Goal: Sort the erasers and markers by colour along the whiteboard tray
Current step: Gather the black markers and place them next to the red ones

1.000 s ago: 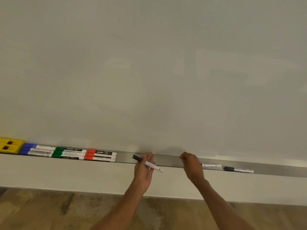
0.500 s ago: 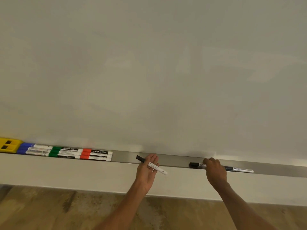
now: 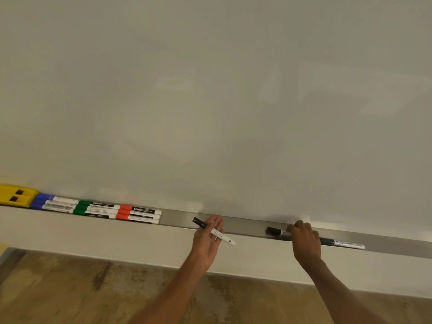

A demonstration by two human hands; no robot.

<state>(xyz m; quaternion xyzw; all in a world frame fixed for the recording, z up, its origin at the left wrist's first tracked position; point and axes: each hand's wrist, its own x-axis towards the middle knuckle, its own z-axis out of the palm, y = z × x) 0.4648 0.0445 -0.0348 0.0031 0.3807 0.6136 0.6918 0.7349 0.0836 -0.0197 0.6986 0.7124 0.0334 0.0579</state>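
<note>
- The left hand (image 3: 207,239) is held palm-up just in front of the whiteboard tray (image 3: 180,221). A black-capped marker (image 3: 214,232) lies slanted across its fingers and is pinched between them. The cap points up and left, and the white barrel sticks out past the hand to the right.
- The right hand (image 3: 305,242) is well apart from the left. Its fingers are curled down over a second black marker (image 3: 275,232) lying in the tray. Only the blurred cap and a little of the barrel show to the left of the knuckles. The fingertips themselves are hidden.
- A third black marker (image 3: 346,243) lies in the tray just right of that hand, its near end covered by the hand.
- Far left, a yellow eraser (image 3: 14,197) is cut off by the frame edge.
- Beside the eraser, running rightward, lie blue markers (image 3: 53,203), green markers (image 3: 95,208) and red markers (image 3: 138,213). Each group is stacked several deep, and the exact counts are hard to tell.
- The whiteboard (image 3: 210,101) shows only faint reflections.
</note>
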